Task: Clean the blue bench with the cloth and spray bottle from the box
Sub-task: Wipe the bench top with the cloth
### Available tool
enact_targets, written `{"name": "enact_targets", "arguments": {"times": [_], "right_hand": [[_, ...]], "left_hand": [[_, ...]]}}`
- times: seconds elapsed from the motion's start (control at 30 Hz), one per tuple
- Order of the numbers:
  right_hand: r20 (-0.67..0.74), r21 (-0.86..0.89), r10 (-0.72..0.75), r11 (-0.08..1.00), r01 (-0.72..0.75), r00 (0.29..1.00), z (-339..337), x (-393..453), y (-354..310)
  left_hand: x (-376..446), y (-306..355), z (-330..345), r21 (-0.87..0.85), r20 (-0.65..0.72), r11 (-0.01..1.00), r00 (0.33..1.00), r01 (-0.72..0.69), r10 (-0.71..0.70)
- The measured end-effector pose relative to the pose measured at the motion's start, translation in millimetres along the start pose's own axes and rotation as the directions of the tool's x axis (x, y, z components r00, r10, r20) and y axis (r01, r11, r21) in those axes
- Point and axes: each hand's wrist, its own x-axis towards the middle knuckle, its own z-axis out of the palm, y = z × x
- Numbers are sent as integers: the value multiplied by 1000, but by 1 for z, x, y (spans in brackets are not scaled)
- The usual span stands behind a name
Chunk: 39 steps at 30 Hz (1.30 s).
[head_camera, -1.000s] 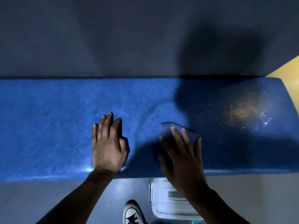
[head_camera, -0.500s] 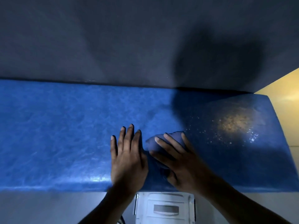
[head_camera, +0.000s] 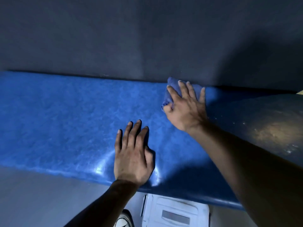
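Note:
The blue bench point(head_camera: 65, 120) runs across the view, its top glossy. A blue cloth point(head_camera: 172, 86) lies bunched at the bench's back edge, against the dark wall. My right hand point(head_camera: 185, 107) presses down on the cloth, thumb and fingers gripping its folds. Flat on the bench near its front edge rests my left hand point(head_camera: 132, 154), fingers spread, holding nothing. A brownish dirty patch with white specks point(head_camera: 272, 133) shows on the bench's right part. No spray bottle is in sight.
A dark grey wall point(head_camera: 147, 38) rises directly behind the bench. A white box point(head_camera: 175, 212) stands on the floor below the bench's front edge, with my white shoe point(head_camera: 123, 222) to its left. A yellow surface point(head_camera: 300, 92) shows at the far right.
My right hand has slid the cloth from the bench's front middle up to its back edge by the wall. The left hand stays flat near the front edge.

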Motion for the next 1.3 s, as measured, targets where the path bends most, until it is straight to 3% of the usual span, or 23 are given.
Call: {"name": "enact_targets", "arguments": {"times": [0.13, 0.23, 0.5, 0.67, 0.83, 1.0, 1.07, 1.17, 1.3], "right_hand": [[14, 53, 104, 993, -104, 995, -2, -18, 2], [9, 8, 101, 995, -102, 995, -2, -54, 12], [-162, 28, -88, 995, 94, 983, 4, -192, 57], [-125, -45, -180, 983, 176, 976, 3, -241, 105], [-95, -104, -334, 940, 324, 938, 2, -227, 133], [-28, -178, -437, 887, 425, 899, -13, -151, 157], [11, -177, -394, 904, 390, 919, -23, -103, 163], [48, -82, -172, 981, 176, 984, -33, -44, 161], [13, 45, 19, 999, -20, 1000, -29, -40, 156]], "left_hand": [[-1, 1, 0, -4, 6, 1000, 1000, 8, -8], [0, 4, -7, -4, 42, 1000, 999, 15, -15], [-4, 35, -26, -91, 150, 987, 982, 130, -115], [-7, 118, -7, -42, 202, 996, 977, 74, -64], [-7, 137, 14, 40, 107, 990, 985, 133, -136], [-7, 137, 26, 52, 26, 986, 987, 160, -161], [-7, 137, 27, 38, -4, 984, 985, 172, -172], [-7, 136, 29, 23, -15, 984, 985, 174, -174], [-9, 134, 31, 37, -1, 984, 985, 171, -172]]}}
